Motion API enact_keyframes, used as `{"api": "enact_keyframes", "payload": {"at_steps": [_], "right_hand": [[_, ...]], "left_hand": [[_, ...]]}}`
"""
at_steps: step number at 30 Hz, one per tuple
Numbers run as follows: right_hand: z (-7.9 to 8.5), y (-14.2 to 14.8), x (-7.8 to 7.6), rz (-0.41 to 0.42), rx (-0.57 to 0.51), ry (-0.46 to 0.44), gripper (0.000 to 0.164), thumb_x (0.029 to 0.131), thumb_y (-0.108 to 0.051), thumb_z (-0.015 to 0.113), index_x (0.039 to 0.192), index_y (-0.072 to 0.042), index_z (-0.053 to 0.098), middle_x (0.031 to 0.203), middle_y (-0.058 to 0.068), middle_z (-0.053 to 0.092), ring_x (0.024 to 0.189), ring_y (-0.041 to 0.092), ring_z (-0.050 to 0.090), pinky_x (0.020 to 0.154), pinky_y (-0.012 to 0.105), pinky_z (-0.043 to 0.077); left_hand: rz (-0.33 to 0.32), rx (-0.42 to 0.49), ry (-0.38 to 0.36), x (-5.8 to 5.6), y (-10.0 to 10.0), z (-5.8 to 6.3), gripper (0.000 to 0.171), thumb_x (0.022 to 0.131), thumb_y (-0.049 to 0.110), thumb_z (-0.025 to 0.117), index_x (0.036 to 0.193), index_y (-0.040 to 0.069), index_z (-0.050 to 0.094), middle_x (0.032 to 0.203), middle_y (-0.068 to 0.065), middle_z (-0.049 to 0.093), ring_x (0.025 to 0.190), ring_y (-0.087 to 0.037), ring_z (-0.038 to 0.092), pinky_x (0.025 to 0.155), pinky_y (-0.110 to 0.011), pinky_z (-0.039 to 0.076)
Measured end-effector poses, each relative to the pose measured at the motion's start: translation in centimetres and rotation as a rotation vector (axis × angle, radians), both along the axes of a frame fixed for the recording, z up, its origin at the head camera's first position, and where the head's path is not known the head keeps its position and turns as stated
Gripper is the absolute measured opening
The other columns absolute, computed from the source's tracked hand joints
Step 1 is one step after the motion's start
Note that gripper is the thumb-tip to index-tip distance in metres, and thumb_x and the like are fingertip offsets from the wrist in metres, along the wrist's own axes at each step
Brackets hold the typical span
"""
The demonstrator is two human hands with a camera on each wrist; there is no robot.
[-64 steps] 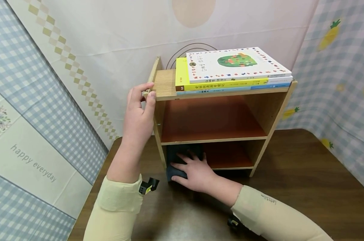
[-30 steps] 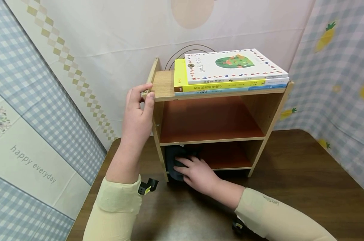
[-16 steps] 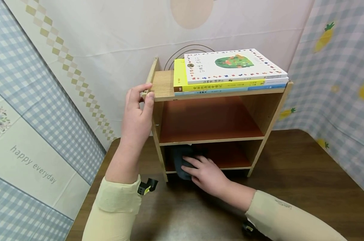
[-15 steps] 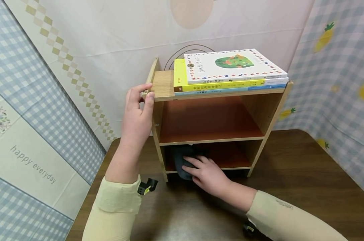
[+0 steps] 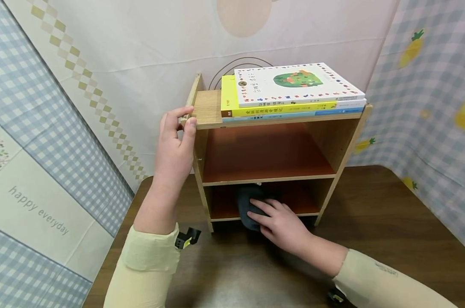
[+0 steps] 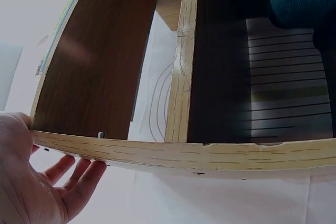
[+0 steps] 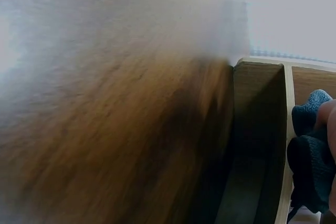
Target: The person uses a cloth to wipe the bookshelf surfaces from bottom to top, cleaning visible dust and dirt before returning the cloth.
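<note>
A small wooden bookshelf point(image 5: 269, 180) with reddish-brown shelf boards stands on the table. My left hand point(image 5: 174, 147) grips its upper left corner, thumb on the front and fingers round the side panel. Low down, my right hand point(image 5: 282, 222) holds a bunched dark blue-grey cloth point(image 5: 245, 205) against the bottom board, part of it hanging over the front edge. The cloth point(image 7: 310, 171) bulges around the fingers in the right wrist view. From the left wrist, a fold of the cloth point(image 6: 307, 1) shows inside the lower compartment.
A stack of books point(image 5: 294, 85), white on top with yellow and blue below, lies on the upper board. The brown table point(image 5: 394, 222) extends in front and to the right. Patterned curtains point(image 5: 313, 34) hang behind and at both sides.
My right hand has slid the cloth rightward along the bottom shelf from its left corner, the fingers drawing in from spread to bunched. My left hand stays on the bookshelf corner.
</note>
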State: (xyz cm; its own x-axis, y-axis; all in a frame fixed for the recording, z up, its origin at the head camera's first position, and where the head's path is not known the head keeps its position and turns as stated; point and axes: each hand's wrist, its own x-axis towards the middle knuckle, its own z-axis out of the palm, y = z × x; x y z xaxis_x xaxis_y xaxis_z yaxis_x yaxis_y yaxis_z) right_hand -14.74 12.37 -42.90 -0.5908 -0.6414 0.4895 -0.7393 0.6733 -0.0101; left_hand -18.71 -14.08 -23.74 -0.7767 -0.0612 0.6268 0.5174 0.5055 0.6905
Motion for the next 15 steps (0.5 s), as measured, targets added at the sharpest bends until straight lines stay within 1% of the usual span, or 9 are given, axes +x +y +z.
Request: {"api": "enact_keyframes", "payload": {"at_steps": [7,15], "right_hand": [[-0.2,1.4,0.7,0.003,-0.038,0.016,0.050,0.084,-0.015,0.078,0.132,-0.024,0.067,0.149,0.006,0.048,0.118,0.033,0.055,0.086,0.053,0.051],[-0.2,2.9,1.5,0.035,-0.091,0.127,0.053,0.076,-0.009,0.079,0.127,-0.019,0.069,0.142,0.011,0.054,0.111,0.035,0.058,0.082,0.053,0.052]], "left_hand": [[0.001,0.005,-0.006,0.0,-0.2,-0.1,0.038,0.103,0.045,0.048,0.133,0.023,0.056,0.129,-0.004,0.046,0.106,-0.018,0.046,0.085,-0.039,0.041],[0.013,-0.006,-0.022,-0.1,-0.2,0.0,0.040,0.102,0.050,0.047,0.133,0.027,0.056,0.130,-0.001,0.046,0.107,-0.015,0.046,0.083,-0.040,0.041]]}}
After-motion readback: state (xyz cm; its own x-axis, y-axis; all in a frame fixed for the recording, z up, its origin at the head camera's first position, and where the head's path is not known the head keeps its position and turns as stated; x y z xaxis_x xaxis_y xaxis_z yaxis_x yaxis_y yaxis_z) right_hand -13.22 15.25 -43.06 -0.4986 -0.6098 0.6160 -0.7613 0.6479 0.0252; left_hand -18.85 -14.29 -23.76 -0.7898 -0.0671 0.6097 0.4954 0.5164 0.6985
